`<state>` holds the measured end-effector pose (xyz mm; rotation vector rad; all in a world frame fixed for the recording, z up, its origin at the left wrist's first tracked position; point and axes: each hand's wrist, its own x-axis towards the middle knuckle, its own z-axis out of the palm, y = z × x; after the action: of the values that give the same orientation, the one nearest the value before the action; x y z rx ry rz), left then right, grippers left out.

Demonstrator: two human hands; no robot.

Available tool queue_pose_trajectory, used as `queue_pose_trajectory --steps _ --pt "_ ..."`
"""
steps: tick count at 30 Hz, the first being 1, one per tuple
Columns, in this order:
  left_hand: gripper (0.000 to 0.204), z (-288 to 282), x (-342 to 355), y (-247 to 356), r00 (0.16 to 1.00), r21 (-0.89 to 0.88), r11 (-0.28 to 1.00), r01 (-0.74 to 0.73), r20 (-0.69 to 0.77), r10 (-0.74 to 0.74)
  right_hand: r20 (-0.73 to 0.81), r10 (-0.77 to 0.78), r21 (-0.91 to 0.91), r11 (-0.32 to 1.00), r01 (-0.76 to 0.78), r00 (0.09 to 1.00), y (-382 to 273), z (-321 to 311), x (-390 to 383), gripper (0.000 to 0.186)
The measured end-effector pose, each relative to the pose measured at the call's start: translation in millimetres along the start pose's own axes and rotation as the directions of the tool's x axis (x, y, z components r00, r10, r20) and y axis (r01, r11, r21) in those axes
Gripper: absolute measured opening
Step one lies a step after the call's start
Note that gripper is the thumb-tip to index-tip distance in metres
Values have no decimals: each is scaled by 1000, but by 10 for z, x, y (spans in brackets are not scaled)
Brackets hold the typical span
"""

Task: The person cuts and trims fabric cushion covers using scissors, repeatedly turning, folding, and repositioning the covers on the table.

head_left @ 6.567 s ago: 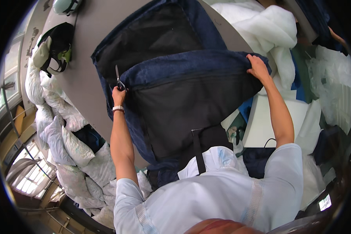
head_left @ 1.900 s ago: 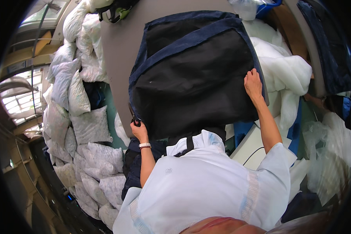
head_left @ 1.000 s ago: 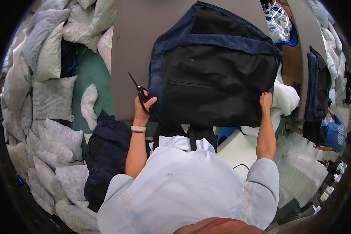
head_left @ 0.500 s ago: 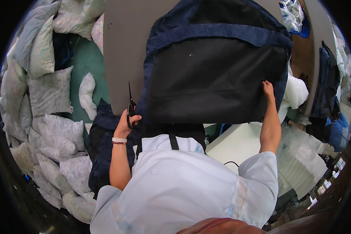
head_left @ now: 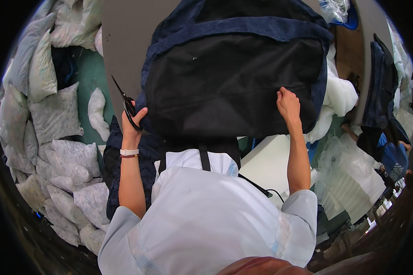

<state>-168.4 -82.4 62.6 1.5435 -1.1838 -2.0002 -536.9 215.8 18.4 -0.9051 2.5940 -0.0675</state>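
Note:
A large cushion cover (head_left: 225,107), black on this face with dark blue fabric round its sides, lies on the grey table in front of me. A faint seam crosses its near part. Black-handled scissors (head_left: 129,110) are in my left hand (head_left: 132,123), blades pointing up and to the left, beside the cover's left edge. That hand's thumb rests at the cover's near left corner. My right hand (head_left: 289,107) is closed in a pinch on the black fabric at the right end of the seam. Its fingertips are partly hidden.
Many pale stuffed pillows (head_left: 55,114) are piled on the left. Dark blue fabric (head_left: 119,183) hangs beside my left forearm. White padding (head_left: 339,94) and a white board (head_left: 261,165) are at the right. Another person's arm (head_left: 349,132) shows at far right, near clear plastic sheets (head_left: 344,160).
My right hand has moved from the cover's right edge inward onto the seam. My left hand has shifted with the scissors, whose blades now lean further left. The whole view has shifted slightly.

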Motion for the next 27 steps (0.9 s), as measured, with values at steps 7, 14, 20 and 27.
queue_pose_trajectory --steps 7,14,20,27 --pt "39 45 99 -73 978 -99 991 -88 182 105 96 -153 64 987 147 984 -1547 -296 -384 22" --pt "35 189 118 -370 972 8 981 -194 139 191 57 -272 544 815 199 961 -2715 -109 -822 22" --pt "31 41 24 -236 962 84 969 -230 172 213 -65 -211 438 872 217 975 -2594 169 -762 22" --pt "31 18 97 -288 967 -243 962 -125 186 173 -170 -193 332 912 241 966 -2634 544 -686 19"
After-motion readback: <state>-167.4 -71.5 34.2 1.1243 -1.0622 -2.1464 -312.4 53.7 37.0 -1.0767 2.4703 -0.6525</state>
